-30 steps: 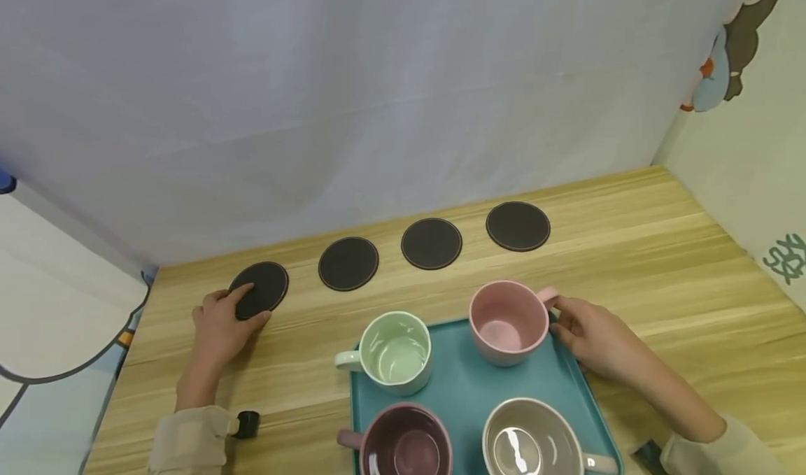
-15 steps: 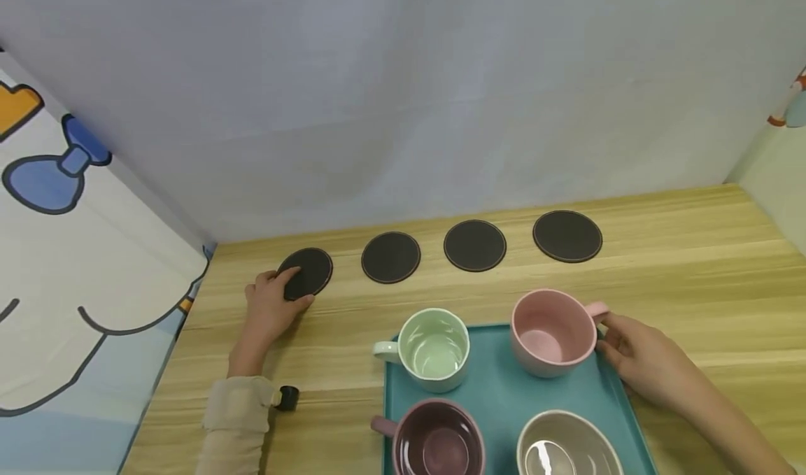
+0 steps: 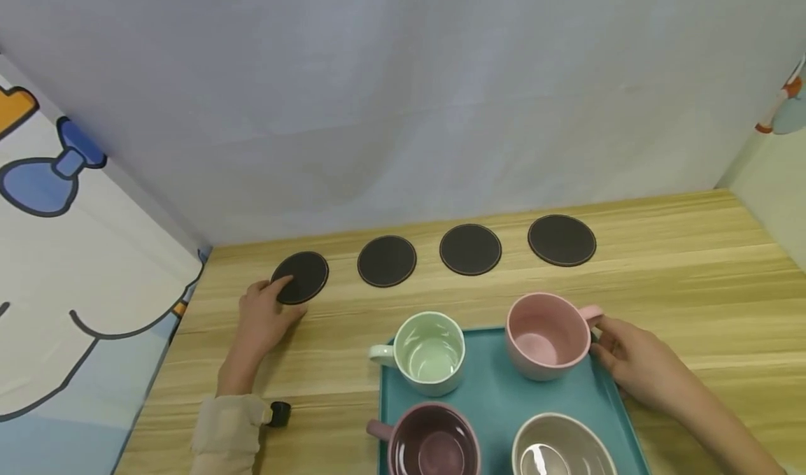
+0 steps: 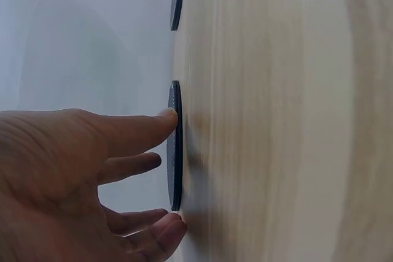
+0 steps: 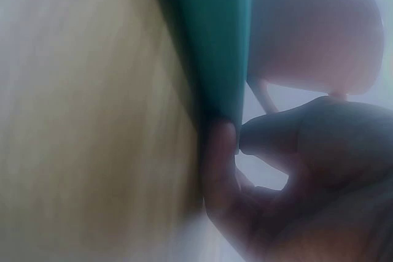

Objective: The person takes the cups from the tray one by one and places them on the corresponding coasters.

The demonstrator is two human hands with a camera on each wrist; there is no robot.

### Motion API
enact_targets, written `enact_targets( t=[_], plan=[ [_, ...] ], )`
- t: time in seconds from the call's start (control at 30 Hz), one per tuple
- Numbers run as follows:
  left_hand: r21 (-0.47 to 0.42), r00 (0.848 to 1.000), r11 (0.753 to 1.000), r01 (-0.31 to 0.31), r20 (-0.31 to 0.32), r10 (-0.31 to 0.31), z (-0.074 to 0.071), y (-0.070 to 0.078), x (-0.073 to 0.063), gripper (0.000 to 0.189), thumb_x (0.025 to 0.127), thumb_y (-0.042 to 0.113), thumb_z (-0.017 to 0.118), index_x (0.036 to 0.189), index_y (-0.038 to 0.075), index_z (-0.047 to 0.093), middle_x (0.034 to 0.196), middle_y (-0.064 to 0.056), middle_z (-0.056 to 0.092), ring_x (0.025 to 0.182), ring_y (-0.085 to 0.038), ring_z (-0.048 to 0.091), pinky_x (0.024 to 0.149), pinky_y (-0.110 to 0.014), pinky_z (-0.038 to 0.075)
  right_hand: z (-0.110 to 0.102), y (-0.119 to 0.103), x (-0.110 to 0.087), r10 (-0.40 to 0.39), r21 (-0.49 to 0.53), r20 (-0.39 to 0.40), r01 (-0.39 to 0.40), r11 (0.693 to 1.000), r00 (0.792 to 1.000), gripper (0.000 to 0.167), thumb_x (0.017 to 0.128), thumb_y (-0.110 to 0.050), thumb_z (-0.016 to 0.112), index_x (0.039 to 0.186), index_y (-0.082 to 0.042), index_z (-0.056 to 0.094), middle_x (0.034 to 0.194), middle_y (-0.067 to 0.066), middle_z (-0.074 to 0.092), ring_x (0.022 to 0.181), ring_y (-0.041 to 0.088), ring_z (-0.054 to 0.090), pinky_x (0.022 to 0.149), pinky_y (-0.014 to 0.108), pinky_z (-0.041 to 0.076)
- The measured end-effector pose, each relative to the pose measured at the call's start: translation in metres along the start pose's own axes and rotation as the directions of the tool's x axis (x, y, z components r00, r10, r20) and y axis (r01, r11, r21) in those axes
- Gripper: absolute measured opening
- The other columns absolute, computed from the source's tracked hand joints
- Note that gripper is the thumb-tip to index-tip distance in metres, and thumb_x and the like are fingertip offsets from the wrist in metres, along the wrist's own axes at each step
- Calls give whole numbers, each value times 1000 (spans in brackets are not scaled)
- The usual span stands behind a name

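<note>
Left hand point(image 3: 259, 327), fingers apart, touches the leftmost of four round black coasters point(image 3: 306, 273) rowed across a wooden table point(image 3: 667, 265); right hand point(image 3: 639, 359) pinches one teal tray point(image 3: 494, 391), sides running forward, bearing four glazed mugs point(image 3: 546, 338).

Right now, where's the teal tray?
In the head view, the teal tray is at the bottom, right of centre, nearer than the black coasters. The right hand grips it near its far right corner, beside the pink mug.

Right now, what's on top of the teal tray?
On the tray stand a green cup, pink cup, plum cup and beige cup. What lies beneath them is covered, and the tray's near end is out of frame.
</note>
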State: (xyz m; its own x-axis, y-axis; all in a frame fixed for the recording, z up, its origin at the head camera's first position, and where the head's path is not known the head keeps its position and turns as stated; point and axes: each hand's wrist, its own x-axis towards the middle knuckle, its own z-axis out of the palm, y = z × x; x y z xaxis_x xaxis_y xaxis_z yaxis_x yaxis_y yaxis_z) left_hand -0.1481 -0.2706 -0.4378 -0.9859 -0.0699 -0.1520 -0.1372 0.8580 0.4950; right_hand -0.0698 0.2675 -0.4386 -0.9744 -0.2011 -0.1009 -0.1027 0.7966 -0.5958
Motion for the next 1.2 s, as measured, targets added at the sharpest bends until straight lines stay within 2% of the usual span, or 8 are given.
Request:
enact_targets(
  t=[0.17,0.37,0.6,0.7,0.8,0.87,1.0,1.2],
  plan=[
    [-10,1000,1000,-13,1,13,-1,1,-11,66,102,25,67,157,1,41,159,-44,23,141,-68,25,111,-78,32,0,0,0,0,-2,0,0,1000,1000,40,100,-7,64,139,-3,57,76,-2,59,49,6,51,47,26,44],
    [-3,993,995,-104,-62,103,4,5,-30,54,102,21,67,150,1,52,152,-41,40,137,-64,39,111,-75,36,1,0,0,3,1,-1,-3,1000,1000,40,101,-9,63,140,-4,57,77,-2,60,48,6,52,47,26,45],
    [-51,972,974,-219,-104,213,12,13,-50,40,104,18,65,141,3,62,134,-27,64,114,-42,67,95,-57,54,0,0,0,2,6,0,-2,1000,1000,42,102,-11,63,143,-4,56,78,-2,61,48,6,52,48,26,45],
    [-128,970,962,-242,-71,234,15,18,-57,36,105,20,63,139,8,64,126,-16,71,104,-29,71,86,-44,58,-1,0,0,3,10,1,-3,1000,1000,44,102,-10,63,144,-4,54,78,-2,61,48,6,52,47,26,45],
    [-213,961,940,-267,9,275,17,22,-64,35,107,25,61,140,12,65,124,-9,75,108,-25,72,87,-34,58,0,-1,1,1,15,9,-1,1000,1000,44,101,-10,62,144,-3,54,78,-2,61,48,7,53,47,27,45],
    [-275,943,917,-288,84,321,16,23,-70,37,108,28,58,142,14,63,126,-7,75,109,-23,72,89,-30,58,1,-3,4,-1,15,20,1,1000,1000,45,101,-9,62,145,-4,54,78,-1,62,48,7,53,47,26,46],
    [-409,878,858,-311,223,424,18,30,-76,38,110,28,55,145,14,60,123,-7,75,101,-22,72,87,-27,57,3,-1,8,-15,-12,22,16,1000,1000,44,102,-10,62,145,-4,54,80,-1,64,53,8,54,51,28,45],
    [-520,804,800,-299,315,505,26,42,-76,36,111,27,51,146,21,59,118,-7,75,98,-25,70,77,-31,57,3,9,7,-45,-86,-31,43,995,998,44,98,-8,66,141,1,57,82,-1,65,70,8,53,63,31,43]
  ],
)
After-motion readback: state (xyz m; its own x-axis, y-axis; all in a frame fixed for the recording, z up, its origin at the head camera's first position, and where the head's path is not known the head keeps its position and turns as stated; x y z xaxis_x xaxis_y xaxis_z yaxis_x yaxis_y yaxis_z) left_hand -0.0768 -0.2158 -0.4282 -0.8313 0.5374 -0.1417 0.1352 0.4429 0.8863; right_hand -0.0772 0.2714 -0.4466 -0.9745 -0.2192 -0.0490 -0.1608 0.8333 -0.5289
